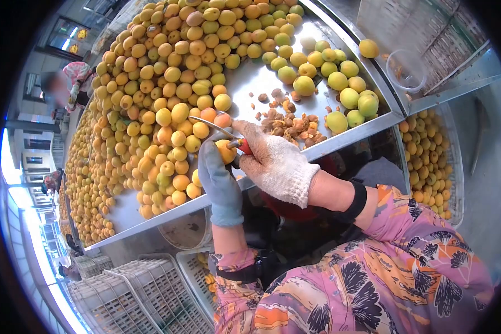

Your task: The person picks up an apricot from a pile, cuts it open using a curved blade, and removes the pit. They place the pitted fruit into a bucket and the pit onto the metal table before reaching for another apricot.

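Note:
My left hand [218,177], in a grey-blue glove, holds a yellow-orange fruit [225,151] near the table's front edge. In a stained white knit glove, my right hand [273,161] grips the red handle [244,146] of a curved knife. The knife's blade [209,122] extends up and left past the held fruit, over the pile. Left of and behind my hands lies a large heap of yellow-orange fruit [172,72]. Brown pits and scraps [292,123] lie on the metal table [245,83], with greener fruit [348,97] to their right.
A crate of fruit [453,167] stands at the right below the table, and white crates [122,295] stand at lower left. A clear plastic cup [406,71] and one fruit [368,48] rest beyond the table rim [350,129]. Another person [75,78] is at far left.

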Action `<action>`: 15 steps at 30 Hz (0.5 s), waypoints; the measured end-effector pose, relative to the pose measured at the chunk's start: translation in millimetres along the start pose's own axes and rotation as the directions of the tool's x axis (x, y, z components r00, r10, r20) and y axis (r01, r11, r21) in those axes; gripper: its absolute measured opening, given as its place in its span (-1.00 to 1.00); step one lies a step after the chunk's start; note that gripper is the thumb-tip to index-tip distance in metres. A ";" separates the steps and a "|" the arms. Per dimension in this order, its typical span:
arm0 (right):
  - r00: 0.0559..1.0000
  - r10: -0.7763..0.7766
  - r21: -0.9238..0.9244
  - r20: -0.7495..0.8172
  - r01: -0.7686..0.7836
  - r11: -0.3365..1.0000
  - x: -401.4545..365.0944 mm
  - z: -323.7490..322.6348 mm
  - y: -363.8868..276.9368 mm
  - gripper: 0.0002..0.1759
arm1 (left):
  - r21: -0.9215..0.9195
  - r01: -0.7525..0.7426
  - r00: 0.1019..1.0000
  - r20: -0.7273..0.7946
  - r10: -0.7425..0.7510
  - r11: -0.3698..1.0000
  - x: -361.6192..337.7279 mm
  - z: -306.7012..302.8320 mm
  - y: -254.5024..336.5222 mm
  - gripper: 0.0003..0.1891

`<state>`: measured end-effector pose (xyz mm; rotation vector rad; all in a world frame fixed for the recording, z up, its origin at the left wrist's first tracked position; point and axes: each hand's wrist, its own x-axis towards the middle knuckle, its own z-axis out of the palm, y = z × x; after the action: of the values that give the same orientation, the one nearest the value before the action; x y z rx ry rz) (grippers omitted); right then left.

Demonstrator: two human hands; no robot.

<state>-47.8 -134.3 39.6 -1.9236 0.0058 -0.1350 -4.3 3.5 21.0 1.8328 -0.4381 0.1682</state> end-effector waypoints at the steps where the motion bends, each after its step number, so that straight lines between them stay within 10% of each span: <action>1: 1.000 0.012 0.002 0.002 -0.012 1.000 -0.4 1.3 0.2 -0.46 | 0.000 0.001 1.000 0.000 -0.001 1.000 -0.6 -0.1 -0.2 -0.53; 15: 0.999 0.042 0.086 -0.032 -0.039 0.996 -7.9 27.7 7.0 -0.56 | 0.153 -0.021 0.992 -0.121 0.039 0.988 -5.7 1.5 10.4 -0.58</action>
<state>-52.5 -110.4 22.9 -1.8345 0.0607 -0.1381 -13.7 0.7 27.9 1.9524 -0.3745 0.3420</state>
